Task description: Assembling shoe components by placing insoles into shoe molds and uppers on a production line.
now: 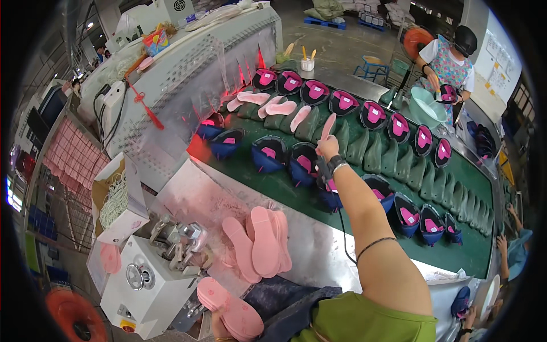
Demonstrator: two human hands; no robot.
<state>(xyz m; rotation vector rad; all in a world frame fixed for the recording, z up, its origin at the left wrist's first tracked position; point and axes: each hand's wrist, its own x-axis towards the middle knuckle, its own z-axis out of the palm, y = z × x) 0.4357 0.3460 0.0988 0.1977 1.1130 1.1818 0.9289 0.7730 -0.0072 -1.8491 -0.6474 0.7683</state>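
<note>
Clamped on one pink insole (329, 125) with the right hand (327, 147), near green lasts (358, 149). Down and left of that grip, holding stacked insoles (238, 317) in the left hand (219, 326), with loose insoles (265, 242) lying between both grips and blue shoe uppers (330, 199) just below the right.

Most of the left hand (218, 326) hides beneath the insoles (232, 310) it grips, its arm cut off just below.

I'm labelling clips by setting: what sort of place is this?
Most likely a shoe factory: shoe uppers and green lasts stand in rows on a green belt, with pink insoles piled beside it.
</note>
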